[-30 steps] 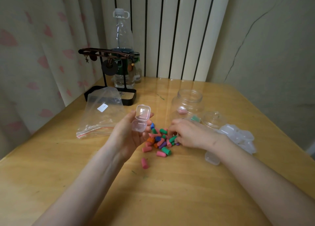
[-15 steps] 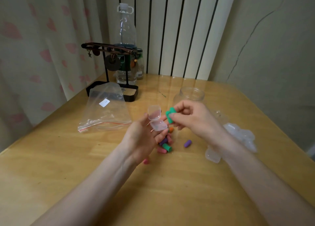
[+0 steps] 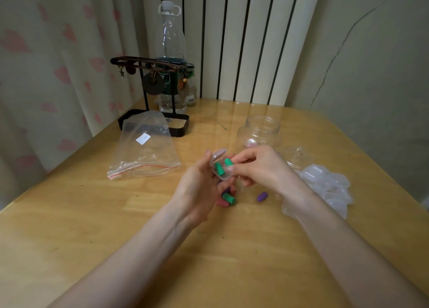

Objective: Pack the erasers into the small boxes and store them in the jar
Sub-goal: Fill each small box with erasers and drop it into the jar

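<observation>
Box (image 3: 223, 177) is at frame centre, above the table (image 3: 116, 226). My left hand (image 3: 197, 189) grips it, fingers curled under and around it. Its lid (image 3: 219, 154) is flipped open and tilts up toward the top of the frame. One green eraser (image 3: 219, 169) lies inside the box. My right hand (image 3: 262, 166) pinches a second green eraser (image 3: 228, 162) at the fingertips, right at the box's right rim, tip up. Can't tell if it touches the first one. My other right fingers are curled in.

Loose erasers are on the table just below my hands: a green one (image 3: 229, 198), a pink one (image 3: 222, 203) touching it, a dark purple one (image 3: 228, 189) partly behind my left fingers. A lone purple one (image 3: 262, 196) sits a bit right, under my right wrist.

Jar (image 3: 261, 131) stands open and upright just above my right hand, with something pink (image 3: 251, 143) at its bottom. Jar lid (image 3: 298, 157) is to its right on the table. A heap of clear empty boxes (image 3: 329, 187) is at centre right, beside my right forearm.

Zip bag (image 3: 146, 152) lies flat at centre left. Its top edge leans on the black stand (image 3: 153, 94) at upper left. A bottle (image 3: 171, 52) stands behind the stand, a small jar (image 3: 190, 87) beside it. Curtain (image 3: 46, 64) is on the left, radiator (image 3: 243, 40) at top centre.
</observation>
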Motion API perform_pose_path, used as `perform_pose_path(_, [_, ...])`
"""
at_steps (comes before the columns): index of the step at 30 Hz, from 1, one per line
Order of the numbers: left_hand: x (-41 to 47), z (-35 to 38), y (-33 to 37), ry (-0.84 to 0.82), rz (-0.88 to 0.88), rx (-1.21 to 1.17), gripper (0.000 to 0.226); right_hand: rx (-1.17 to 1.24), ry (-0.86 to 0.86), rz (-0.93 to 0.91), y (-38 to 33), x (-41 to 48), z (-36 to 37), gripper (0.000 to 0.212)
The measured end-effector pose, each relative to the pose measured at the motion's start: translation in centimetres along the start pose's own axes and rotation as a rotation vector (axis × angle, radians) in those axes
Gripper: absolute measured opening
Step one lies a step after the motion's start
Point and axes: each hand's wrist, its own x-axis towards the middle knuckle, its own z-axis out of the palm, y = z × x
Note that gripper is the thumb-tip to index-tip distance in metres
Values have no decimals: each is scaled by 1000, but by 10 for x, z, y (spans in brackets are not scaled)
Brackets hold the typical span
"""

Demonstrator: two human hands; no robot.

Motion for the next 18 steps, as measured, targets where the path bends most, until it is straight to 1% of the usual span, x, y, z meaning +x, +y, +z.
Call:
perform_pose_path(2, [0,-1,-1,-7,0,-4,34,41,-6,4,1,0,-2,12])
perform_pose_path(5, [-1,0,-1,-9,0,-8,32,17,25,-19,0,-3,-2,15])
perform_pose_path(10, [0,2,0,-31,9,-48,32,-174,214,-208,5,-7,7,25])
perform_pose_path(14, [-1,3,1,-52,12,9,40,-257,264,-299,10,-5,23,22])
perform_pose_path(18, [-2,0,3,-49,14,122,36,-352,270,-309,6,-6,19,18])
